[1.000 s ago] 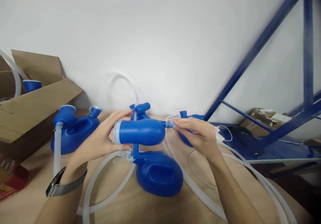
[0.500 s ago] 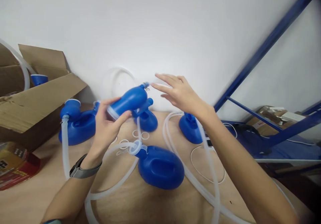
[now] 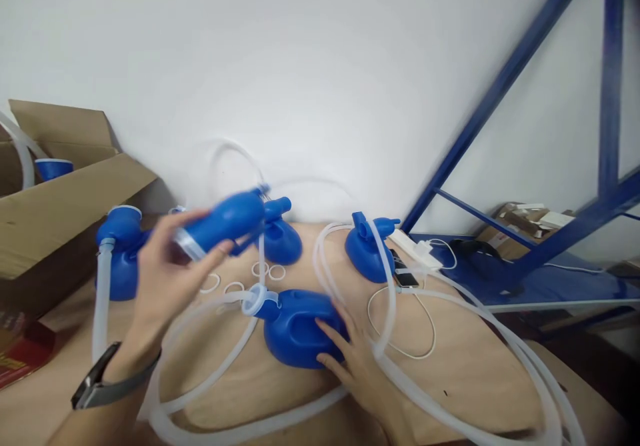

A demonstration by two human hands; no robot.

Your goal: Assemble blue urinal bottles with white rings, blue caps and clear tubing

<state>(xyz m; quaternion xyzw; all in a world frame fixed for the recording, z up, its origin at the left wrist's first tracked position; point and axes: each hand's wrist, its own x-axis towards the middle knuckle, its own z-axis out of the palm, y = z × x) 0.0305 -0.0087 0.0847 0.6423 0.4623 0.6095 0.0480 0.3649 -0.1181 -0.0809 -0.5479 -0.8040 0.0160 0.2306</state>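
Note:
My left hand (image 3: pixel 167 266) grips a blue plastic funnel-shaped urinal cup (image 3: pixel 225 223) by its wide, white-rimmed end. The cup is tilted, its narrow end pointing up and right with a clear tube running from it. My right hand (image 3: pixel 357 353), fingers apart, lies against the right end of a blue plastic urinal bottle (image 3: pixel 287 333). That bottle rests on its side on the wooden table, its neck to the left with a clear ring cap (image 3: pixel 254 298) at the mouth. Whether the right fingers press on it I cannot tell.
Two more blue bottles, one (image 3: pixel 283 243) behind and one (image 3: pixel 367 256) to the right, stand near the wall. Clear hoses (image 3: pixel 430 406) loop over the table. White rings (image 3: pixel 277 273), a phone (image 3: pixel 404 269), a cardboard box (image 3: pixel 75 199) and a blue metal frame (image 3: pixel 480 119) surround the area.
My right hand has come down from the hose end by the cup onto the right end of the bottle. My left hand has lowered the cup slightly leftward. The view has shifted right.

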